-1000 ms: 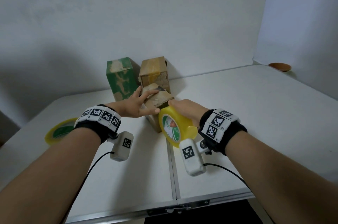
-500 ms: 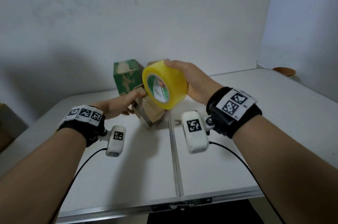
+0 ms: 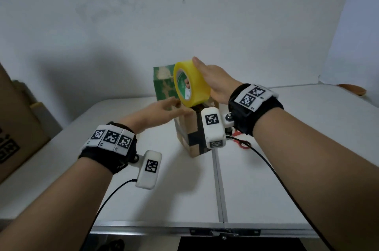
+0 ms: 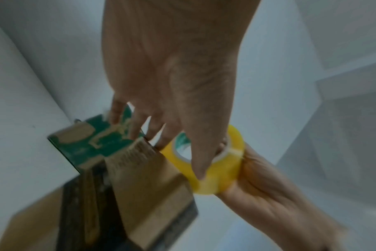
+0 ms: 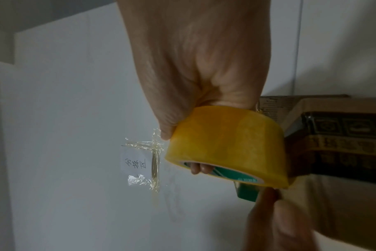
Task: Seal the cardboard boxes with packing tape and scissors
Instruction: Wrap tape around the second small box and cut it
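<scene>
Holding the tape roll [image 3: 192, 83] above the brown box [image 3: 191, 134], ready to draw a strip.

Nearest on the surface [image 3: 266, 179], the brown box stands upright by the centre seam, dark bands across its front; cardboard of this kind looks light and fairly stiff, so it may well tip or slide unless pinned from above at its top edge. The left hand [image 3: 162, 110] reaches to that top edge with fingers extended, touching near the roll's lower rim; whether it pinches a tape end cannot be told. Just above, the right hand [image 3: 213, 82] clasps the yellow roll, thumb over the outer face, fingertips inside the core: a firm hold, since the glossy outer wrap looks slick. Red scissors [image 3: 240, 140] lie beside the box. Behind stands a green box [image 3: 164, 84].
</scene>
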